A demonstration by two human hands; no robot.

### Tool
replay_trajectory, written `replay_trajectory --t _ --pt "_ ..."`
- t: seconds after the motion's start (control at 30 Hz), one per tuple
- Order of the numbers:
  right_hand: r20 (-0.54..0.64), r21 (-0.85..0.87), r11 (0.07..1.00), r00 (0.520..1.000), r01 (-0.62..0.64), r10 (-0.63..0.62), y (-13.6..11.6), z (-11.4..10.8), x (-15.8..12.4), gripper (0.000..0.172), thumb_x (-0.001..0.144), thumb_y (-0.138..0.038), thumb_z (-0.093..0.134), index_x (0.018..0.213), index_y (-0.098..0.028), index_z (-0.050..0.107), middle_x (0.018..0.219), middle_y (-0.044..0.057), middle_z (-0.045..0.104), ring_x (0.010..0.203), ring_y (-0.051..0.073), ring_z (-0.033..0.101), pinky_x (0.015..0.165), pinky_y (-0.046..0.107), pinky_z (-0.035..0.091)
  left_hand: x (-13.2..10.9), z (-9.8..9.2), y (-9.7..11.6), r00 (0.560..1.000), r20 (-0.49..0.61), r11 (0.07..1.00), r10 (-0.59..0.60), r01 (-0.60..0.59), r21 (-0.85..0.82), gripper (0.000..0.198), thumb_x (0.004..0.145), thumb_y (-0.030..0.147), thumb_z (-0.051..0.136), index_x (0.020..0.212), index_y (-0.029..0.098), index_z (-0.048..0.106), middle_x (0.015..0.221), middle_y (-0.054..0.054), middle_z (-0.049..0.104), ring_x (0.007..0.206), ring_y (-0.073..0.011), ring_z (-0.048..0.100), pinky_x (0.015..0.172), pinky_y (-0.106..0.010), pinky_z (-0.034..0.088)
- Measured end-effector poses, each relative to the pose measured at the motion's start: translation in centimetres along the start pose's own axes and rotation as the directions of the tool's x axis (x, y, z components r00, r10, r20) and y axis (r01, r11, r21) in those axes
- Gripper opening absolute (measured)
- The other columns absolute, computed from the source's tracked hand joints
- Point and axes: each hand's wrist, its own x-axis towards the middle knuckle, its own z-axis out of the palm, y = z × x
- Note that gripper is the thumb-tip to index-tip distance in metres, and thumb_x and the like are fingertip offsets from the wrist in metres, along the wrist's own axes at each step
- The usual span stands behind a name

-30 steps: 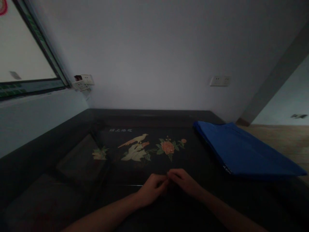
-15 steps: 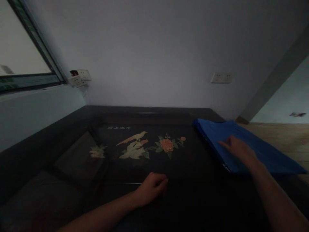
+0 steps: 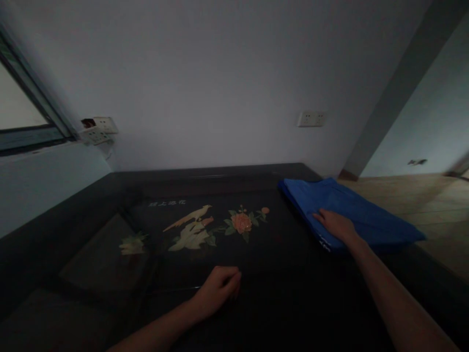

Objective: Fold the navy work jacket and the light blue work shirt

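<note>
A flat, folded blue cloth [image 3: 366, 215], perhaps a bag, lies on the right end of a glossy black table [image 3: 271, 278]. White marks show on its near left corner. On top of it is my right hand [image 3: 336, 226], with thumb and fingers drawn together and seeming to pinch its upper layer near the left edge. My left hand [image 3: 219, 289] rests loosely curled by the table's front middle, apart from the cloth, and nothing shows in it.
The tabletop carries a picture of a bird [image 3: 198, 215] and an orange flower [image 3: 242, 223]. Behind stands a pale wall with a socket plate [image 3: 311, 119] and more sockets [image 3: 100, 129] at the left corner. A window frame [image 3: 32, 139] is at far left, wooden floor [image 3: 436, 195] at right.
My right hand has come down onto the blue cloth, and its spread thumb and finger have drawn together. My left hand keeps its curled pose. The view has turned slightly right.
</note>
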Motion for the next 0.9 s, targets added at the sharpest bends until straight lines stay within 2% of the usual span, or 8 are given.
replay_trajectory --t 0.13,0.33,0.4,0.53,0.63,0.73,0.83,0.9 --pt "-0.025 0.085 0.996 1.000 -0.016 0.018 0.0 0.2 -0.1 0.038 0.095 -0.044 0.035 0.101 -0.017 0.062 0.102 0.016 0.068 0.094 0.029 0.063 0.078 0.040 0.044 0.0 0.1 0.0 1.000 0.004 1.000 -0.018 0.018 -0.005 0.054 0.093 0.054 0.031 0.058 0.016 0.050 0.054 0.000 0.051 0.053 -0.0118 0.049 0.057 -0.023 0.038" --pt "-0.204 0.570 0.821 0.973 0.029 0.107 -0.2 -1.6 0.2 0.036 0.088 -0.042 0.040 0.078 -0.017 0.064 0.086 0.011 0.070 0.085 0.025 0.063 0.074 0.031 0.046 0.1 0.2 0.1 1.000 -0.004 0.999 -0.029 0.029 -0.013 0.058 0.090 0.061 0.030 0.057 0.017 0.049 0.054 -0.001 0.050 0.054 -0.0125 0.049 0.059 -0.024 0.038" --pt "-0.242 0.700 0.711 0.958 0.064 0.153 -1.4 -2.8 0.0 0.042 0.087 -0.049 0.037 0.075 -0.018 0.061 0.077 0.007 0.068 0.078 0.023 0.062 0.067 0.030 0.047 0.1 0.2 0.1 0.999 -0.002 0.999 -0.035 0.035 -0.014 0.059 0.090 0.062 0.030 0.058 0.016 0.049 0.055 -0.001 0.050 0.055 -0.0127 0.049 0.058 -0.024 0.037" --pt "-0.301 0.918 0.322 0.936 0.232 0.184 -6.0 -5.5 -2.0 0.042 0.074 -0.062 0.053 0.071 -0.020 0.060 0.071 0.002 0.064 0.074 0.021 0.059 0.069 0.030 0.046 0.1 0.1 -0.3 0.999 -0.006 0.999 -0.035 0.035 -0.032 0.058 0.091 0.059 0.031 0.059 0.016 0.051 0.055 -0.001 0.051 0.055 -0.0128 0.049 0.059 -0.025 0.037" --pt "-0.348 0.915 0.239 0.935 0.325 0.063 -10.4 -7.4 -4.8 0.042 0.075 -0.062 0.056 0.068 -0.020 0.057 0.068 0.000 0.060 0.071 0.018 0.055 0.069 0.028 0.044 0.3 0.1 -0.5 0.998 -0.055 0.993 -0.017 0.010 -0.116 0.052 0.092 0.055 0.036 0.064 0.015 0.056 0.060 -0.002 0.055 0.060 -0.0138 0.052 0.062 -0.025 0.039" --pt "-0.341 0.873 0.303 0.923 0.381 -0.178 -14.5 -8.6 -8.4 0.042 0.083 -0.057 0.051 0.062 -0.021 0.047 0.057 -0.004 0.047 0.057 0.013 0.045 0.056 0.025 0.038 0.6 0.0 -0.3 0.989 -0.144 0.934 -0.043 -0.011 -0.358 0.042 0.087 0.054 0.048 0.084 0.015 0.063 0.080 -0.006 0.064 0.076 -0.0173 0.059 0.068 -0.027 0.044" --pt "-0.301 0.795 0.347 0.821 0.497 -0.485 -17.8 -9.3 -12.6 0.040 0.090 -0.048 0.046 0.062 -0.020 0.045 0.058 -0.005 0.044 0.055 0.011 0.043 0.054 0.023 0.035 0.9 -0.5 0.0 0.965 -0.205 0.773 -0.165 -0.003 -0.635 0.046 0.082 0.055 0.056 0.107 0.017 0.061 0.107 -0.009 0.065 0.101 -0.0226 0.060 0.083 -0.031 0.047" --pt "-0.253 0.737 0.325 0.688 0.593 -0.681 -19.8 -9.1 -15.5 0.036 0.093 -0.041 0.045 0.064 -0.019 0.048 0.063 -0.005 0.049 0.059 0.010 0.046 0.057 0.022 0.036 1.1 -1.2 0.2 0.943 -0.173 0.675 -0.285 0.069 -0.734 0.053 0.082 0.058 0.053 0.115 0.017 0.059 0.114 -0.010 0.065 0.107 -0.0246 0.059 0.091 -0.035 0.045"
